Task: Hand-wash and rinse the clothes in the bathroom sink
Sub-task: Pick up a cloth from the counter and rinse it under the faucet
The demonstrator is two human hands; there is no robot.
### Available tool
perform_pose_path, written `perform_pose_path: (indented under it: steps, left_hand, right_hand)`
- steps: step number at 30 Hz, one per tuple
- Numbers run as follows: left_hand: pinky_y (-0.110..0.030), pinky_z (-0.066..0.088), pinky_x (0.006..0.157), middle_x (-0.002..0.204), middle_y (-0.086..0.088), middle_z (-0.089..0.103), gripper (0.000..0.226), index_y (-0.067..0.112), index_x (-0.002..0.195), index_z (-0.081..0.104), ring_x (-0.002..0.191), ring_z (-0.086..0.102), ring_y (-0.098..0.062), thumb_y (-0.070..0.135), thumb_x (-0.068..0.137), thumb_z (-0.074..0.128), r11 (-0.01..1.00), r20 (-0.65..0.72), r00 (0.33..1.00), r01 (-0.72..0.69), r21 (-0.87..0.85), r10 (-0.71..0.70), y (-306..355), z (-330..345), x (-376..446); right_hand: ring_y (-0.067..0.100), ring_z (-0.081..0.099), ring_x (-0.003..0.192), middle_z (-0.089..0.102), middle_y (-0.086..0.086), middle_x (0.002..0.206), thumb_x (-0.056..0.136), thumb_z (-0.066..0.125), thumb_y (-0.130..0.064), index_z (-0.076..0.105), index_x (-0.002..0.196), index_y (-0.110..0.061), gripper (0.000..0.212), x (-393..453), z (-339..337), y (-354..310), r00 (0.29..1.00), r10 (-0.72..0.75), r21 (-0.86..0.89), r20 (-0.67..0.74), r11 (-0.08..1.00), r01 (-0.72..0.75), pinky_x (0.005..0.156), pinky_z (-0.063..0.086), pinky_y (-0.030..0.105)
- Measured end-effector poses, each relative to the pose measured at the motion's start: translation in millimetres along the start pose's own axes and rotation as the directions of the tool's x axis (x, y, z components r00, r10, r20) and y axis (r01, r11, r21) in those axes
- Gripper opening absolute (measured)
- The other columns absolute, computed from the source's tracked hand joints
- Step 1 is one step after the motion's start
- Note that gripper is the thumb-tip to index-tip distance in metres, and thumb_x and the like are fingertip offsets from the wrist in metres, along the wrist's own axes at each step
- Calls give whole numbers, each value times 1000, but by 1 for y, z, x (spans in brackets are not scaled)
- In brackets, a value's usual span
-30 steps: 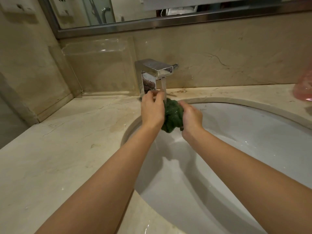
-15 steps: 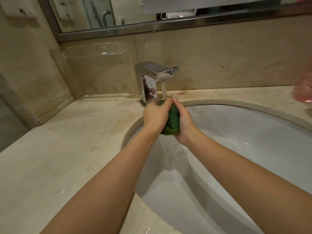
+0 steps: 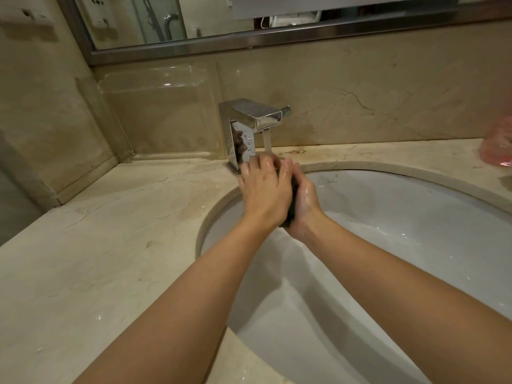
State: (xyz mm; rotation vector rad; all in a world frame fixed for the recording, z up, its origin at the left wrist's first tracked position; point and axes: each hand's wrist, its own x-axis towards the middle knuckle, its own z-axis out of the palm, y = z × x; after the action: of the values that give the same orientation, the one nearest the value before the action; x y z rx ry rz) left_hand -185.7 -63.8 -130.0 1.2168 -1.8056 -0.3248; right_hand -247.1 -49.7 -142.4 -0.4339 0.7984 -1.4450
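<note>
Fingers (image 3: pixel 260 164) of both hands apparently hide dark cloth (image 3: pixel 291 214).

One head-worn wide-angle view, looking forward and down from above the person's forearms. Close over the sink (image 3: pixel 415 217), facing the tap (image 3: pixel 249 126) and back wall; mirror (image 3: pixel 194 18) edge at top, table (image 3: pixel 83 259) left.

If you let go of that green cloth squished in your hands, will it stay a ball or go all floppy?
Probably floppy: the green cloth is squeezed small between the left hand and right hand, so it is soft. It sits under the running faucet, so it is likely soaked, heavy for its size and drippy. The wet hands suggest that it may feel slippery.
</note>
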Motion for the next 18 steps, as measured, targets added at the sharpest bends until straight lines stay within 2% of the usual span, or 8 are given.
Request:
perform_pose_path:
  steps: [2,5,7,9,11,14,16,18]
  left_hand:
    - [-37,39,90,109,-6,57,46,11,105,62,103,45,-21,42,94,31,995,-14,1000,-26,-95,25,0,-2,1]
    - [-34,43,73,84,0,60,34,19,78,59,82,54,-14,36,92,33,944,-105,994,-5,-329,-32,-1,-6,2]
    - [-28,38,62,65,7,52,34,22,64,50,62,47,-5,33,93,36,895,-129,987,26,-446,-93,1,-7,2]
    - [-24,34,57,56,10,47,38,23,59,46,54,41,-2,29,96,38,872,-145,983,26,-488,-110,1,-7,1]
    - [-24,34,56,56,9,47,37,22,59,46,54,42,-2,29,94,36,859,-160,982,4,-512,-100,1,-7,1]
    - [-32,38,63,60,8,49,35,23,63,47,60,45,-5,33,92,31,867,-179,978,5,-499,-108,4,-7,0]
    - [-34,41,71,70,6,53,36,23,68,49,71,51,-12,36,95,29,882,-157,976,59,-468,-149,7,-7,0]
    - [-39,44,88,88,0,58,34,19,83,55,92,54,-20,36,101,30,896,-69,967,198,-399,-244,4,-6,5]
  right_hand:
    - [21,65,101,74,6,97,99,33,-55,68,103,-17,52,-1,4,1,1000,10,33,26,999,-11,90,49,32]
    - [17,66,89,74,3,82,100,37,-51,68,98,-16,47,-1,15,1,999,22,35,32,999,-24,75,50,27]
    - [15,67,84,73,2,82,99,41,-48,68,96,-17,42,0,20,2,1000,22,6,-10,1000,-22,68,51,25]
    - [17,68,83,71,3,87,95,48,-43,69,96,-17,33,1,23,4,998,3,-12,-62,1000,-4,65,51,26]
    - [21,67,84,69,5,88,89,53,-35,69,91,-16,25,4,25,5,989,-51,-77,-135,996,41,64,51,28]
    - [27,68,84,69,5,78,85,55,-30,68,74,-16,22,7,27,2,961,-151,-234,-230,968,96,70,56,34]
    - [28,69,86,71,6,82,85,55,-31,68,74,-16,23,6,28,-1,939,-194,-304,-286,947,103,80,58,40]
    - [27,66,86,69,8,89,90,50,-35,65,79,-14,28,5,26,-1,892,-262,-408,-369,908,97,84,56,41]
